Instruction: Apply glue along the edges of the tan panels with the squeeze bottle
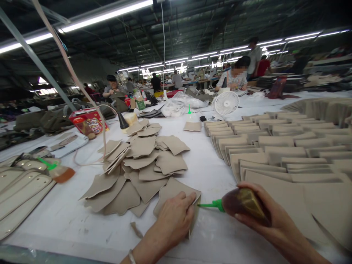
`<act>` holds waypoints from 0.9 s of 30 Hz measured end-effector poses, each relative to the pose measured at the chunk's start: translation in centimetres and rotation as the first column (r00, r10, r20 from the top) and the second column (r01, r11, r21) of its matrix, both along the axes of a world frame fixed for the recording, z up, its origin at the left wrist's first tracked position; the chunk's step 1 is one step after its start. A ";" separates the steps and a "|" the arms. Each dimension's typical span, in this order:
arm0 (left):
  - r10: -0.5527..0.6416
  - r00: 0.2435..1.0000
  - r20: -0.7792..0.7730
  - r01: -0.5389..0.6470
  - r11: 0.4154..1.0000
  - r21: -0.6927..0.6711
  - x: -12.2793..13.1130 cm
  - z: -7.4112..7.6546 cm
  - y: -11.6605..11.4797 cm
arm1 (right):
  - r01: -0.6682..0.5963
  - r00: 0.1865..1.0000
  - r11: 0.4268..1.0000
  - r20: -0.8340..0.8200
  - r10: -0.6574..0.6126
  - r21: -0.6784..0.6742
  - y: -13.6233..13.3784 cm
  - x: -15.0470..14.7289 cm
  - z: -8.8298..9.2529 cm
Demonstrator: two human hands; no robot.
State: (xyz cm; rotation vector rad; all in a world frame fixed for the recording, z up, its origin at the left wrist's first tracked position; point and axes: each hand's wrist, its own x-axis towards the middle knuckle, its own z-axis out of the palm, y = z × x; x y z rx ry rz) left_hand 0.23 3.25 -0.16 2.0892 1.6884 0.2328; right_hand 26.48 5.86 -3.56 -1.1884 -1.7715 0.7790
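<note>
My left hand (176, 216) grips a beige leather-like piece (172, 189) near its right edge, fingers curled over the top. A flap of that piece hangs down at the right, below my fingers. My right hand (272, 216) is wrapped round a squeeze bottle (244, 203) of dark amber liquid, tilted on its side. Its thin green nozzle (210, 205) points left, and the tip is at the edge of the piece. Behind my left hand lies a loose heap of similar beige pieces (144, 163). A small scrap strip (136, 230) rests beside my left wrist.
Overlapping rows of beige pieces (277, 143) fill the right side of the white table (68, 216). At left are pale panels with studs (24, 194) and a second green-tipped bottle (62, 172). A white fan (226, 103) stands behind. Several people work farther back.
</note>
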 end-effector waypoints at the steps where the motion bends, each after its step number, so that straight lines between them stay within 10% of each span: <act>1: 0.000 1.000 0.010 0.000 1.000 -0.005 0.0 0.0 0.0 | -0.011 1.000 1.000 -0.020 0.010 -0.030 -0.2 0.0 -0.1; 27: 0.045 0.998 0.032 -0.045 0.999 -0.010 0.0 -0.7 -0.4 | -0.030 0.998 1.000 0.046 0.030 0.001 -2.7 0.3 -2.6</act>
